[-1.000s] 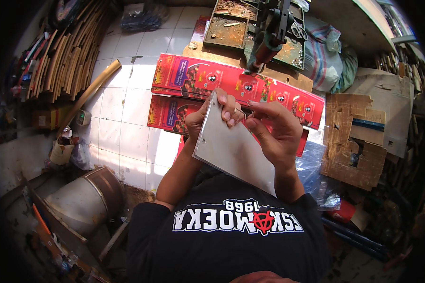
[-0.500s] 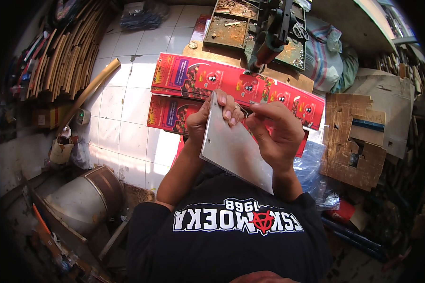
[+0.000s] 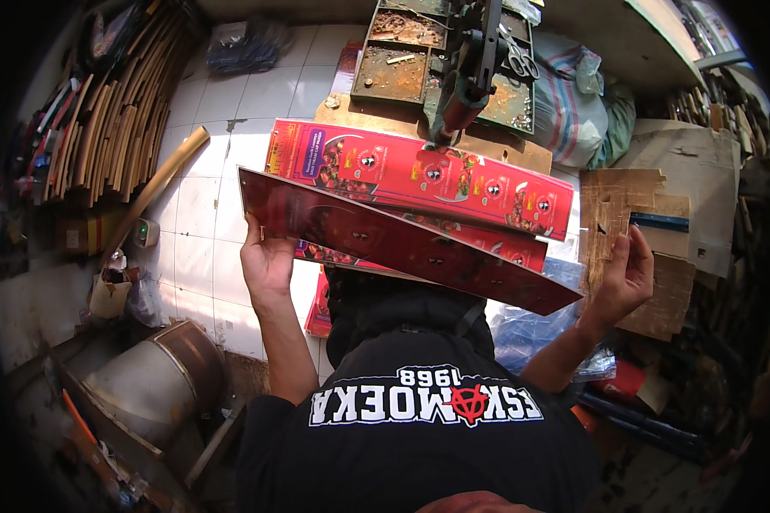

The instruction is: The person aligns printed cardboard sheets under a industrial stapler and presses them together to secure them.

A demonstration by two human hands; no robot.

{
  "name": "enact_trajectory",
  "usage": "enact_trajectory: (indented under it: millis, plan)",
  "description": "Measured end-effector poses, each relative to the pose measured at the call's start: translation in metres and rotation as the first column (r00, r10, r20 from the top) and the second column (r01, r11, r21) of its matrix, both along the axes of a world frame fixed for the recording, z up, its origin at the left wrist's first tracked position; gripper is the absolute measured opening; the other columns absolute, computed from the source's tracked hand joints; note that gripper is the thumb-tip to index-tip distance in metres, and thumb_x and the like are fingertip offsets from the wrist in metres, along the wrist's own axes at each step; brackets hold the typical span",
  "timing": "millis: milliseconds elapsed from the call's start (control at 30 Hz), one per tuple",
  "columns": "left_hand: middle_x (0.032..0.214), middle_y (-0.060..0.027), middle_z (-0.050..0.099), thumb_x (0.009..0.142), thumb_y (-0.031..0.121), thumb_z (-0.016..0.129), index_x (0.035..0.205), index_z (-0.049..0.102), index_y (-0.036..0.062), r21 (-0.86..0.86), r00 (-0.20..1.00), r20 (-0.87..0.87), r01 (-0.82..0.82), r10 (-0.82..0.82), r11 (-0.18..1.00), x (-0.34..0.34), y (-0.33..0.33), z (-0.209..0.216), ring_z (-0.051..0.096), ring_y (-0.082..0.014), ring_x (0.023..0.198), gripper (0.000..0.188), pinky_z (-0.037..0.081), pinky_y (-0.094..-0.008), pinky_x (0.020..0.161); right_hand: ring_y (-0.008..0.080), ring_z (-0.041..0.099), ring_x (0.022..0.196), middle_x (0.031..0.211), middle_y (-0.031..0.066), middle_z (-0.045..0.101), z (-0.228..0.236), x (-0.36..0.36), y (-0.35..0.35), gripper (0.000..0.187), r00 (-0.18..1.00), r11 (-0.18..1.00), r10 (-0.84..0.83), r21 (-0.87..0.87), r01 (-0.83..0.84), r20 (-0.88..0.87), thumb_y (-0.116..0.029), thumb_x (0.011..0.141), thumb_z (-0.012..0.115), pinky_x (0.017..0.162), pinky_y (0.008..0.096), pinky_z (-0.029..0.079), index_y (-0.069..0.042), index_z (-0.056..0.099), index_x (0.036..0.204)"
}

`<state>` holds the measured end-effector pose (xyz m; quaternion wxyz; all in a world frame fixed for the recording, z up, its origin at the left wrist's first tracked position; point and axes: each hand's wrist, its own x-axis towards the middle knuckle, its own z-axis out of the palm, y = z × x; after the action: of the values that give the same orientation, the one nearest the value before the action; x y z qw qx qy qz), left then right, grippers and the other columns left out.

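A long red printed panel slants across in front of my body, its right end lower than its left. My left hand grips the panel near its left end, with some fingers hidden behind it. My right hand is raised off to the right, apart from the panel. Its fingers are partly bent and spread, and I see nothing in them. Beyond the held panel, another red printed panel lies beneath a dark metal press tool. More red panels show below it, partly covered.
Metal trays with small bits and scissors stand at the back. Brown board pieces lie at right, clear plastic sheeting beside my right arm. At left are a cardboard stack, a curved tube and a metal drum.
The panel has turned from its plain grey side to its red printed side and swung across, farther from my body. My left hand moved left; my right hand moved right, away from it.
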<state>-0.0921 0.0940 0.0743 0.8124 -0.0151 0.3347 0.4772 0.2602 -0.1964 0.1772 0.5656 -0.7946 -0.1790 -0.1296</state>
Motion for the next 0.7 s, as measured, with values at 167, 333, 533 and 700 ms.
enact_trajectory:
  millis: [167, 333, 533, 700]
  plan:
    - [0.136, -0.0163, 0.05, 0.102, 0.02, 0.044, 0.136, 0.042, 0.004, 0.007, 0.999, -0.048, -0.021, 0.021, 1.0, 0.008, 0.013, 0.0, 0.044, -0.0319, 0.13, 0.038, 0.033, -0.055, 0.112, 0.0112, 0.063, 0.086, 0.099, 0.0092, 0.068, -0.017, -0.003, -0.004, 0.022, 0.996, 0.997, -0.051, 0.052, 0.055, -0.066, -0.003, 0.09, 0.067, 0.077, 0.0235, 0.053, 0.004, 0.065, 0.111]
    - [0.138, -0.0174, 0.047, 0.1, 0.015, 0.048, 0.134, 0.04, -0.0011, 0.036, 0.987, -0.152, -0.049, 0.054, 0.998, 0.021, 0.025, -0.002, 0.042, -0.0316, 0.132, 0.038, 0.031, -0.0534, 0.114, 0.0084, 0.062, 0.081, 0.094, 0.0051, 0.067, -0.038, -0.003, -0.012, 0.021, 0.984, 0.996, -0.032, 0.074, 0.046, -0.173, -0.005, 0.089, 0.068, 0.071, 0.0217, 0.051, 0.003, 0.067, 0.109]
    - [0.125, -0.0138, 0.052, 0.096, 0.012, 0.054, 0.138, 0.035, -0.005, 0.337, 0.883, -0.469, 0.147, 0.03, 0.93, 0.029, 0.014, 0.008, 0.05, -0.0242, 0.12, 0.049, 0.042, -0.0445, 0.106, 0.0083, 0.061, 0.08, 0.093, 0.0049, 0.067, -0.051, -0.002, -0.022, 0.021, 0.973, 0.997, -0.032, 0.064, 0.048, -0.23, -0.005, 0.09, 0.066, 0.071, 0.0225, 0.051, 0.003, 0.066, 0.109]
    - [0.112, -0.0053, 0.052, 0.094, 0.014, 0.059, 0.137, 0.038, -0.0043, 0.337, 0.791, -0.61, 0.201, 0.05, 0.92, 0.02, 0.01, -0.007, 0.053, -0.0126, 0.096, 0.052, 0.046, -0.0319, 0.086, 0.0084, 0.062, 0.081, 0.093, 0.006, 0.069, -0.066, -0.009, 0.007, 0.02, 0.934, 0.993, 0.115, 0.031, -0.111, -0.339, -0.004, 0.088, 0.067, 0.073, 0.0225, 0.05, 0.002, 0.068, 0.107]
